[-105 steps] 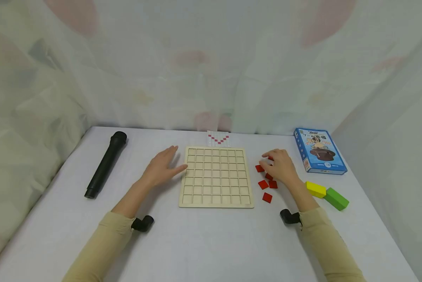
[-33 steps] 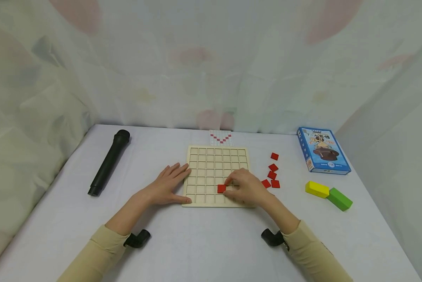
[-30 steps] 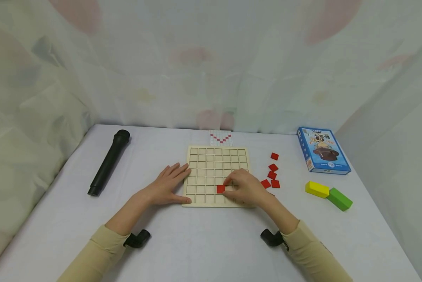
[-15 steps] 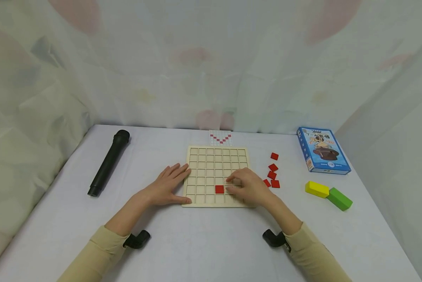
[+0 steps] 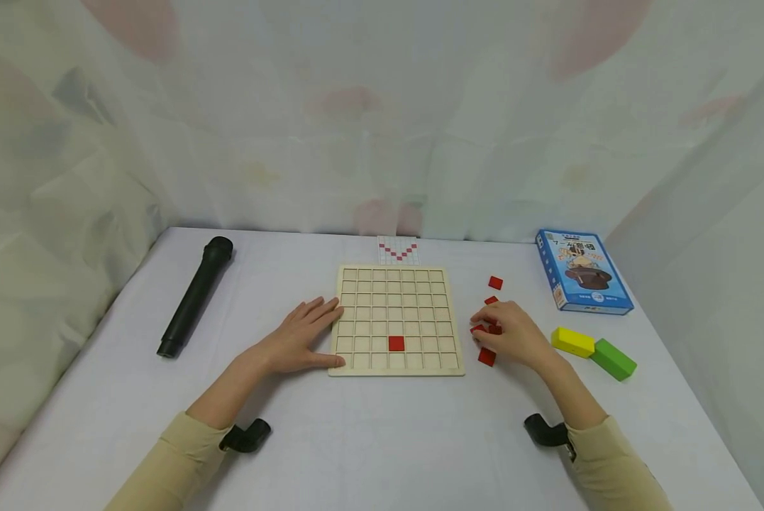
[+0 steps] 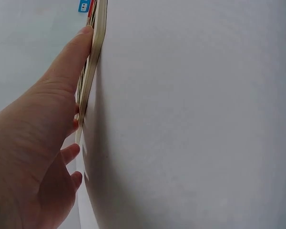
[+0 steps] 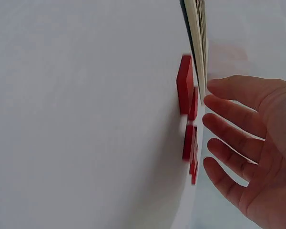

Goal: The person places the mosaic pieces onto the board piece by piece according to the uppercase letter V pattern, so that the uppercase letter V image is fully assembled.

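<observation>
A pale wooden grid board [image 5: 396, 373] lies in the middle of the table. One red square tile [image 5: 396, 343] fills a cell of its middle column, second row from the near edge. My left hand [image 5: 299, 339] rests at the board's left edge, fingers spread and fairly straight; the left wrist view has its thumb [image 6: 71, 57] along that edge. Right of the board, my right hand [image 5: 512, 333] hovers over several loose red tiles [image 5: 486, 356], partly covering them. In the right wrist view its fingers [image 7: 231, 131] are apart and gently bent, just above the tiles [image 7: 185, 86].
Behind the board lies a small pattern card [image 5: 399, 250] with a red V of squares. A black microphone-shaped object [image 5: 196, 294] is at the left. At the right are a blue box [image 5: 584, 273], a yellow block [image 5: 573, 342] and a green block [image 5: 614, 359].
My right hand brought a red tile from the pile onto the board, let go of it, and moved back right to the pile. My left hand came onto the board's left edge.
</observation>
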`<state>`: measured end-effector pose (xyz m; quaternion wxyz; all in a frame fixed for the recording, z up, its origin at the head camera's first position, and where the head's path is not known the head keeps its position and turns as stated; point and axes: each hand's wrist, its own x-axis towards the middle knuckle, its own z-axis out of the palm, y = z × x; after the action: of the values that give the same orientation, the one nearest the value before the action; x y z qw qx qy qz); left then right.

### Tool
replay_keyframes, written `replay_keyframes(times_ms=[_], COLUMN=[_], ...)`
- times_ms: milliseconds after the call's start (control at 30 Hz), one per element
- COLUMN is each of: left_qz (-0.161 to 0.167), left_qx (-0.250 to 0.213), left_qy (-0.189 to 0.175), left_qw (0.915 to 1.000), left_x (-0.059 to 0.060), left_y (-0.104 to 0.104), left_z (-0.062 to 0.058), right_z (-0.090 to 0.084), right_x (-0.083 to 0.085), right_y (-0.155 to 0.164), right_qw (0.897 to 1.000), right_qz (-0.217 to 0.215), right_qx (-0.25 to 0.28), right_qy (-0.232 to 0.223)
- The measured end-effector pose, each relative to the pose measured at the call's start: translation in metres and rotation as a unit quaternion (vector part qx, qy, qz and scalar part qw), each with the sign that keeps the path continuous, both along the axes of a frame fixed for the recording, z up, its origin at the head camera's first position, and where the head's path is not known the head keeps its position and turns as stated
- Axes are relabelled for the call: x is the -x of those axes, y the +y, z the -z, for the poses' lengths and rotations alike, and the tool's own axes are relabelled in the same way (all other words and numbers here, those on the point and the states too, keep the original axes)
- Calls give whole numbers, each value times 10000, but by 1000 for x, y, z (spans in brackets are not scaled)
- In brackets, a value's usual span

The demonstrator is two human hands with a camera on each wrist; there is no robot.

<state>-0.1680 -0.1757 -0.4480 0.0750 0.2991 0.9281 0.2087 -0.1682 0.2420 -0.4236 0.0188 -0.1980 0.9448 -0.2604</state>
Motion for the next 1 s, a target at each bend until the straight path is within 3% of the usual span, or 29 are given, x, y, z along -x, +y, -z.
replay_keyframes(times_ms=[300,833,1000], left_qz=[16,-25,-22], left_qx=[6,27,15], left_qy=[-30,-41,-55], left_qw=[10000,10000,10000], left_x=[0,0,-1], left_y=[0,1,1], left_z=[-3,-2,-2], right_z=[-1,5,5], right_x=[-1,3,4], right_y=[16,13,9], right_qw=[9998,9995,9996], right_qz=[20,215,256], right_qx=[-78,-212,-42], right_qy=[-169,-67,-76])
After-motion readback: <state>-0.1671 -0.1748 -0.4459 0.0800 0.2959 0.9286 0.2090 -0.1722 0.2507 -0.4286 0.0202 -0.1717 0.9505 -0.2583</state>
